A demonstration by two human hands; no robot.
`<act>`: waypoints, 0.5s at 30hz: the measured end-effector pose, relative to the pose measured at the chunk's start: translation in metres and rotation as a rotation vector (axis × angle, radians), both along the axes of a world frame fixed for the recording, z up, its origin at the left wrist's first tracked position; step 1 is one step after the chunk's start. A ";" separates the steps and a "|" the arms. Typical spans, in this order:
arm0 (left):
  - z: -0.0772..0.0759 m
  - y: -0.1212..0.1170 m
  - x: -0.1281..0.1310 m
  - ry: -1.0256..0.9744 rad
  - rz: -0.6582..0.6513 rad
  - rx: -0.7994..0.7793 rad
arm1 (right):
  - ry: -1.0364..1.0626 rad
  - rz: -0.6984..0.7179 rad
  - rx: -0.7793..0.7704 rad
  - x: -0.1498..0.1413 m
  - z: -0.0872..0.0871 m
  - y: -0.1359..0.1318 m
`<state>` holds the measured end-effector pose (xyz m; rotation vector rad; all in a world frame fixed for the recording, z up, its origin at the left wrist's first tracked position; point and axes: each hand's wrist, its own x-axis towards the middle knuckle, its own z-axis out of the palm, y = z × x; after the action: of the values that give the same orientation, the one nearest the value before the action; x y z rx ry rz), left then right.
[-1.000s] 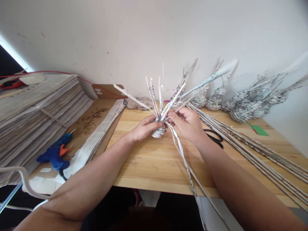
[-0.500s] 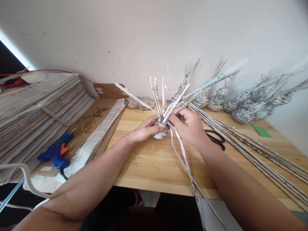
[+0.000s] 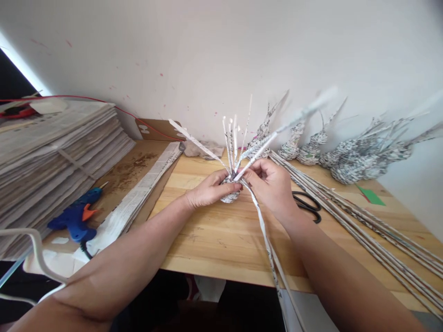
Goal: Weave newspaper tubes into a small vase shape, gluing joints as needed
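Note:
My left hand (image 3: 211, 188) is closed round a small woven newspaper piece (image 3: 230, 197), thumb across its front, above the wooden table (image 3: 207, 240). Several upright paper tubes (image 3: 231, 140) fan out from its top. My right hand (image 3: 270, 182) pinches a paper tube at the right side of the weave; its fingertips partly hide where they grip. One long tube (image 3: 297, 117) slants up to the right, blurred at its end. Two long paper strands (image 3: 265, 230) hang from the weave down past the table's front edge.
A blue glue gun (image 3: 74, 221) lies left, beside stacked newspapers (image 3: 69, 157) and folded newspaper strips (image 3: 138, 193). To the right are black scissor handles (image 3: 307, 205), long paper tubes (image 3: 353, 207) and a green scrap (image 3: 372, 195). Woven newspaper pieces (image 3: 356, 161) stand along the wall.
The long slanting tube has swung a little, and the upright tubes have shifted slightly right. The hanging strands have drawn closer together. Both hands keep their hold.

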<state>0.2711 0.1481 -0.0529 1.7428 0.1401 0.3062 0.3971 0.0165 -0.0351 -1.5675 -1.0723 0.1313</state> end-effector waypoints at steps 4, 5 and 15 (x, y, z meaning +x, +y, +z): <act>0.001 0.000 0.001 -0.005 0.047 -0.023 | -0.020 -0.022 0.019 -0.001 0.000 -0.001; 0.001 0.000 0.001 0.000 0.052 -0.041 | -0.025 0.000 0.031 -0.002 0.001 -0.001; 0.000 0.005 0.002 -0.068 0.178 -0.104 | -0.143 0.079 -0.061 -0.008 0.008 -0.005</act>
<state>0.2732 0.1529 -0.0527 1.6180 0.2580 0.4791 0.3896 0.0112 -0.0273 -1.6085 -1.2526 0.1073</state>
